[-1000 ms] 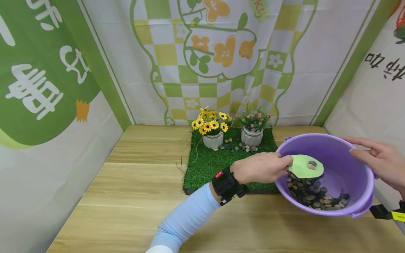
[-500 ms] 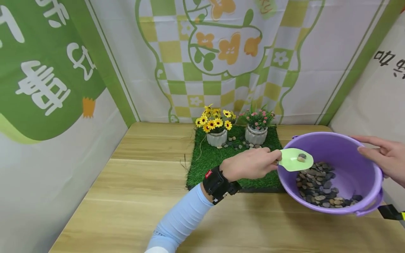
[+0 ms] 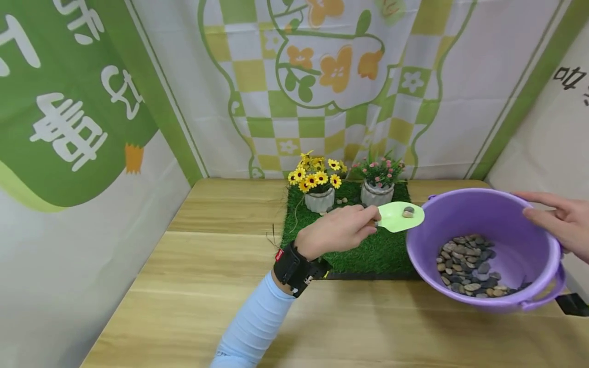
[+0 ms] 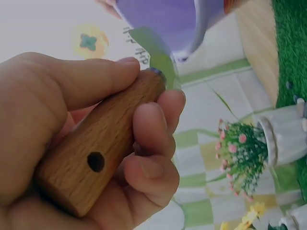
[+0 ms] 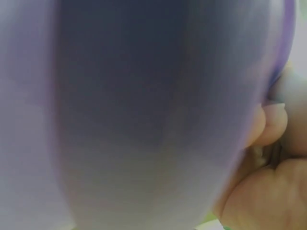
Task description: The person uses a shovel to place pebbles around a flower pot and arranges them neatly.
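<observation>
My left hand [image 3: 338, 231] grips a small trowel by its wooden handle [image 4: 103, 148]; the fingers and thumb wrap round it in the left wrist view. The trowel's light green blade [image 3: 391, 217] is level over the artificial grass mat, its tip near the bucket's left rim. A couple of pebbles [image 3: 408, 212] lie on the blade. At the right my right hand [image 3: 563, 221] holds the rim of a purple bucket [image 3: 488, 214], thumb on the rim. The bucket tilts toward me, with many pebbles [image 3: 469, 266] inside. Its outer wall [image 5: 144, 120] fills most of the right wrist view.
Behind the trowel, a white pot of yellow flowers [image 3: 319, 199] and a white pot of pink flowers [image 3: 377, 193] stand on the green grass mat [image 3: 368, 260]. Loose pebbles lie by the pots. A wooden table [image 3: 207, 266] bears everything, with printed curtains [image 3: 257, 102] around it.
My left hand has moved the trowel, with its pebbles, left out of the bucket to over the mat. The right hand stays on the bucket. The head view has shifted slightly.
</observation>
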Tool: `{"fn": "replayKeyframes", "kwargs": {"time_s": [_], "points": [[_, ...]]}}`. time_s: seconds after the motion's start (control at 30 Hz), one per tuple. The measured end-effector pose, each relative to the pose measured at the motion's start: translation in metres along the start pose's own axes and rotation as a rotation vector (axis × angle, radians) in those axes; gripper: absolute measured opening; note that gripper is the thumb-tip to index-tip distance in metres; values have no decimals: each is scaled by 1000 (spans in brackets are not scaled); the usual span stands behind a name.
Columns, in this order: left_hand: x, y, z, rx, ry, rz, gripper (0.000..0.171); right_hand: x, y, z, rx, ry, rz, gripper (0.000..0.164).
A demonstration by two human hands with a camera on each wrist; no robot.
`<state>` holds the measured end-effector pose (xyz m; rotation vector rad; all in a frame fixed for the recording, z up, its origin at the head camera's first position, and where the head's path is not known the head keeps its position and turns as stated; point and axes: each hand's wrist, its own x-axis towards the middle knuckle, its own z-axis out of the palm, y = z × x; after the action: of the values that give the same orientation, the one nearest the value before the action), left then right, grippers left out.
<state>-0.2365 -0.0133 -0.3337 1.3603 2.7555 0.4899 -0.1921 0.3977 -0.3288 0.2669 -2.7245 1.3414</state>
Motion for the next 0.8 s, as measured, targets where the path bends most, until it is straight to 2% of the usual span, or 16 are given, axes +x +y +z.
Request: {"fn": "replayKeyframes", "kwargs": {"time_s": [0.13, 0.33, 0.5, 0.63, 0.8], "points": [[-4, -8, -3, -17, 21, -22, 22, 2, -2, 0, -49, 20, 3, 44], [-9, -27, 0, -90, -3, -65, 23, 2, 3, 0, 19, 4, -16, 46], [-13, -48, 6, -118, 5, -131, 24, 4, 7, 1, 49, 3, -25, 46], [-22, -65, 12, -127, 28, -202, 26, 4, 7, 2, 42, -1, -26, 47], [-37, -82, 17, -139, 53, -272, 27, 5, 8, 1, 130, 4, -15, 50]]}}
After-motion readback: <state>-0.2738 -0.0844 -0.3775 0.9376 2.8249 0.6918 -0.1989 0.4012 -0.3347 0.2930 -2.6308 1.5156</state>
